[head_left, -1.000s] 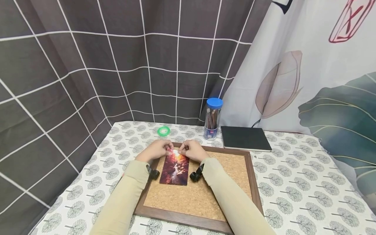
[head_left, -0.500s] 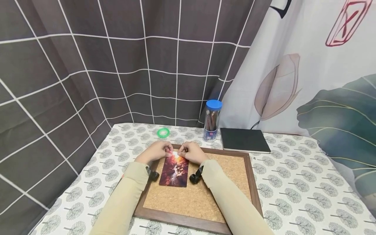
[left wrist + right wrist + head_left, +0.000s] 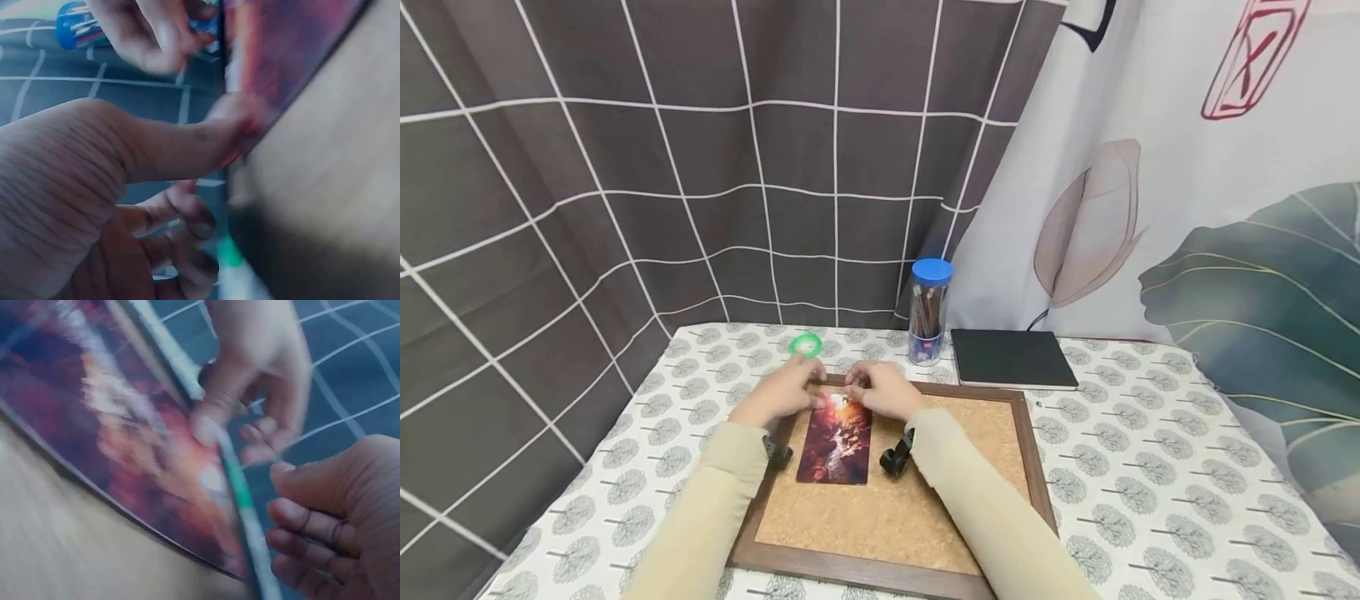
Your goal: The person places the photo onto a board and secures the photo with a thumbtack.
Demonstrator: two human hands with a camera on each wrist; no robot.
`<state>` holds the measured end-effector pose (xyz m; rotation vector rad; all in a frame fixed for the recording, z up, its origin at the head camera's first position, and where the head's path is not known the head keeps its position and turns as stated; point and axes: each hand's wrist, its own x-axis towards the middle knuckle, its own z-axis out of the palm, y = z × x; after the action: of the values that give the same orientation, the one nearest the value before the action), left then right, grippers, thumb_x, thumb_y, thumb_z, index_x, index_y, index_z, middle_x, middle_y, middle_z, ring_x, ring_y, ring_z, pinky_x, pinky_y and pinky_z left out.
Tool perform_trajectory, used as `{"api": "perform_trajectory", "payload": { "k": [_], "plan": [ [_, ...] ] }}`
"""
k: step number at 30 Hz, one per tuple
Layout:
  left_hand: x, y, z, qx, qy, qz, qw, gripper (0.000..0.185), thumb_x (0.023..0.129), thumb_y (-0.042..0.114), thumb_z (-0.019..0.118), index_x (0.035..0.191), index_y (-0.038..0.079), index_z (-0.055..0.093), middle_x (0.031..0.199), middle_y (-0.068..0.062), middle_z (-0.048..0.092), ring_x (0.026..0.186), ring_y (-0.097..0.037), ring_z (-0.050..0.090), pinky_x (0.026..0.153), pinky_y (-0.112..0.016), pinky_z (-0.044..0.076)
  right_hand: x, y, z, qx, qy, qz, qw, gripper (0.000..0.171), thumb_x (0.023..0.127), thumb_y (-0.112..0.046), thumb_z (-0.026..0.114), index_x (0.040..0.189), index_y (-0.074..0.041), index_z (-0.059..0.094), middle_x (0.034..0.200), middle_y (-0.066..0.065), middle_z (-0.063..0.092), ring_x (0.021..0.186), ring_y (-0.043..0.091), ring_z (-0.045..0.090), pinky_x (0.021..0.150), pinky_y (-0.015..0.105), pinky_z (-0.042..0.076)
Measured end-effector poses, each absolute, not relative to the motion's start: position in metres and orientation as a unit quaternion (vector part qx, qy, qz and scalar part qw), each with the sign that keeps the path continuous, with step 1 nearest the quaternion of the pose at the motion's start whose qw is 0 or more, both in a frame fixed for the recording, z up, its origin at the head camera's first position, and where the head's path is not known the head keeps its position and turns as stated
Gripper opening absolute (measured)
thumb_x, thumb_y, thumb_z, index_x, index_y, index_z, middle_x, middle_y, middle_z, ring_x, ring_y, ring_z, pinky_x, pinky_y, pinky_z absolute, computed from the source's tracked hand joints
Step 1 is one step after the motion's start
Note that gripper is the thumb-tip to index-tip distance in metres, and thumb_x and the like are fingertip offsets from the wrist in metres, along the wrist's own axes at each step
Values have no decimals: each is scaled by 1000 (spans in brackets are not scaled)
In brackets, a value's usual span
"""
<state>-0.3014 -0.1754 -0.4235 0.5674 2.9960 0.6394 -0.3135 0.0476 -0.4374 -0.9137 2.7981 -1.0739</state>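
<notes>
A glossy picture card (image 3: 837, 446), dark red with a bright top, lies on the upper left of a cork board (image 3: 865, 517) framed in brown wood. My left hand (image 3: 784, 390) is at the card's top left corner. Its thumb (image 3: 181, 147) presses on the card (image 3: 290, 56), while the other fingers are loosely bent and apart from it. My right hand (image 3: 883, 390) hovers by the top right corner. In the right wrist view its fingers (image 3: 306, 537) are loosely curled, off the card, with nothing visible in them. Both wrist views are blurred.
Behind the board lies a green ring (image 3: 806, 345). A clear jar (image 3: 928, 312) with a blue lid and thin sticks inside stands to its right. Beside that jar is a flat black slab (image 3: 1015, 358) with a cable. Curtains (image 3: 790, 150) enclose the table's back and left.
The fingers of both hands have parted from their pinch on the card's top edge, and the right hand has come off it. The head view has shifted slightly right.
</notes>
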Motion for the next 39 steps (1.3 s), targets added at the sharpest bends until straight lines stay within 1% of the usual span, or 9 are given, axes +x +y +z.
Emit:
{"api": "perform_trajectory", "payload": {
  "k": [3,8,13,18,20,23,28,34,39],
  "plan": [
    [-290,-196,-405,156,970,183,25,50,78,37,77,119,17,57,121,-9,54,101,-28,61,83,-50,53,-309,77,-419,-307,888,-342,-25,13,91,-23,65,102,-16,66,96,-1,70,88,13,65,83,33,54],
    [-268,-248,-387,172,964,201,34,49,82,35,73,119,6,57,115,-14,63,102,-30,62,86,-49,52,-304,171,-410,-296,888,-342,-80,15,90,-21,68,104,-18,68,99,-3,71,92,12,66,85,35,56],
    [-232,-297,-400,167,960,215,64,47,79,30,76,111,-1,61,105,-17,65,96,-32,63,83,-49,52,-287,266,-430,-203,920,-322,-91,25,91,-32,66,110,-16,68,100,-5,71,91,9,65,84,30,55],
    [-215,-310,-416,150,968,190,64,60,70,37,81,113,1,61,106,-16,61,98,-32,60,84,-51,50,-274,323,-461,-127,939,-307,-87,35,92,-38,64,117,-14,64,108,5,69,95,18,63,82,30,52],
    [-215,-307,-421,153,967,199,55,64,68,38,82,115,2,60,108,-17,59,99,-33,58,85,-53,50,-273,334,-472,-116,944,-295,-94,39,92,-40,64,121,-15,62,113,8,66,96,20,60,81,33,49],
    [-217,-299,-429,153,960,227,57,60,65,33,83,114,6,60,108,-14,58,100,-29,56,86,-50,49,-273,341,-484,-119,945,-288,-104,42,91,-44,63,122,-16,62,117,10,63,99,24,56,82,41,46],
    [-221,-296,-440,148,944,284,72,41,65,20,82,100,12,61,96,-5,57,88,-17,50,77,-33,42,-276,339,-490,-142,941,-285,-115,32,92,-39,63,115,-17,66,116,8,64,108,28,55,90,51,44],
    [-223,-303,-447,136,934,323,70,25,72,21,77,93,18,63,90,1,59,84,-11,50,76,-28,40,-277,340,-491,-142,942,-269,-141,15,93,-32,64,104,-24,70,103,-2,66,92,14,56,78,36,46],
    [-221,-309,-447,142,924,346,78,17,79,26,73,93,18,65,88,1,61,82,-9,52,72,-25,40,-276,340,-491,-143,942,-271,-140,11,93,-33,64,100,-28,70,97,-6,67,81,7,53,70,28,45]
  ]
}}
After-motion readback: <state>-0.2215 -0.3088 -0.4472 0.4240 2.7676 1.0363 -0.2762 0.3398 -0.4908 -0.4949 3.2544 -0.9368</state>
